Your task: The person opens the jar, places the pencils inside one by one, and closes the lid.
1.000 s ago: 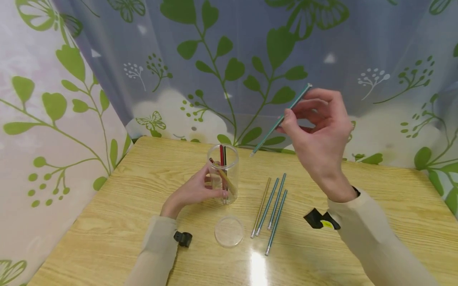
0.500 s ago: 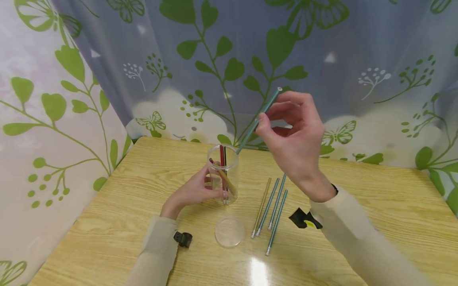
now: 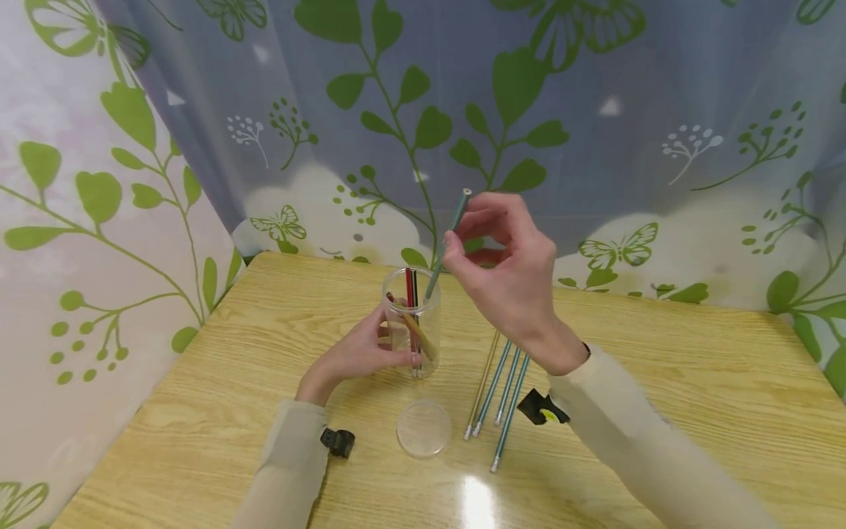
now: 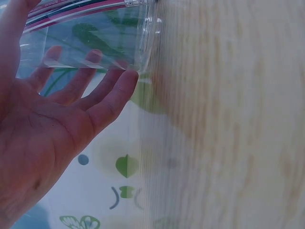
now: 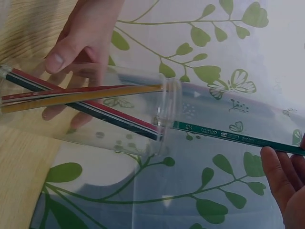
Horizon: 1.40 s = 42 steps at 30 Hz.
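My left hand (image 3: 360, 349) grips a clear plastic jar (image 3: 432, 319) from its left side, holding it upright on the table. Inside lean several pencils, among them a red one (image 5: 126, 113) and a gold one (image 5: 90, 98). Between thumb and fingertips, my right hand (image 3: 507, 275) pinches a green pencil (image 5: 228, 134), tilted, with its lower end at the jar's open mouth. The left wrist view has the fingers (image 4: 112, 98) along the jar wall close to its base. A round clear lid (image 3: 424, 430) lies in front of the jar.
Right of the lid, a gold pencil (image 3: 484, 382) and three teal pencils (image 3: 507, 430) lie on the wooden table (image 3: 211, 389), partly under my right forearm. A leaf-patterned curtain (image 3: 694, 95) hangs behind the table's back edge.
My right hand has moved left and down with the green pencil, bringing its lower end from right of the jar to the jar's mouth. The left hand and jar have stayed put.
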Tool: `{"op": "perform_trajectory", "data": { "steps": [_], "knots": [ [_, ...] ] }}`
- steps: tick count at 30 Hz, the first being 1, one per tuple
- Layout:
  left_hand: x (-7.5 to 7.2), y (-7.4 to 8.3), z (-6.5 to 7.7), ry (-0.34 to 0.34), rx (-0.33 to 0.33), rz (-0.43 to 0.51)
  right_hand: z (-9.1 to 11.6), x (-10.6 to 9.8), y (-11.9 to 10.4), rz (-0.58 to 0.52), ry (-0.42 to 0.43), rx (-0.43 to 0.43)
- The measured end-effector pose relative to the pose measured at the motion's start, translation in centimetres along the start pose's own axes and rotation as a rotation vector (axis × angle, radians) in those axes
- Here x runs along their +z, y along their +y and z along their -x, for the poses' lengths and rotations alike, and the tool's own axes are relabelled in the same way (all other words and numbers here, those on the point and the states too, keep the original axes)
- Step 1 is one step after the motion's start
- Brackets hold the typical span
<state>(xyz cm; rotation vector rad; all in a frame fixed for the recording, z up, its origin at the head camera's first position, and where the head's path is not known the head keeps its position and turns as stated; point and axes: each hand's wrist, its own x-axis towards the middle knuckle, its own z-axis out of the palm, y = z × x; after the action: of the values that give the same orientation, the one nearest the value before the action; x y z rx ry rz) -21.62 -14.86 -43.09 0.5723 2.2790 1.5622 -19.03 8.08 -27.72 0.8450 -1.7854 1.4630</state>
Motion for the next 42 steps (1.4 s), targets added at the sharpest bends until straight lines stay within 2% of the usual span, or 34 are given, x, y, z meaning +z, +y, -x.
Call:
{"op": "perform_trajectory", "data": {
  "steps": [10,19,29,35,42],
  "knots": [
    [-0.1,0.1,0.0,0.006,-0.011,-0.015,0.8,0.6,1.2,0.064,-0.095,0.000],
    [-0.1,0.1,-0.2,-0.009,0.004,0.020,1.6,1.1,2.5,0.048,-0.228,0.028],
    [-0.1,0.2,-0.1,-0.012,0.003,0.028,2.3,1.6,3.8,0.162,-0.357,-0.100],
    [0.0,0.2,0.0,-0.019,0.005,0.018,2.8,1.6,4.1,0.220,-0.459,-0.140],
    [0.0,0.2,0.1,-0.019,0.012,0.019,3.1,1.7,4.4,0.207,-0.547,-0.176]
  ]
}}
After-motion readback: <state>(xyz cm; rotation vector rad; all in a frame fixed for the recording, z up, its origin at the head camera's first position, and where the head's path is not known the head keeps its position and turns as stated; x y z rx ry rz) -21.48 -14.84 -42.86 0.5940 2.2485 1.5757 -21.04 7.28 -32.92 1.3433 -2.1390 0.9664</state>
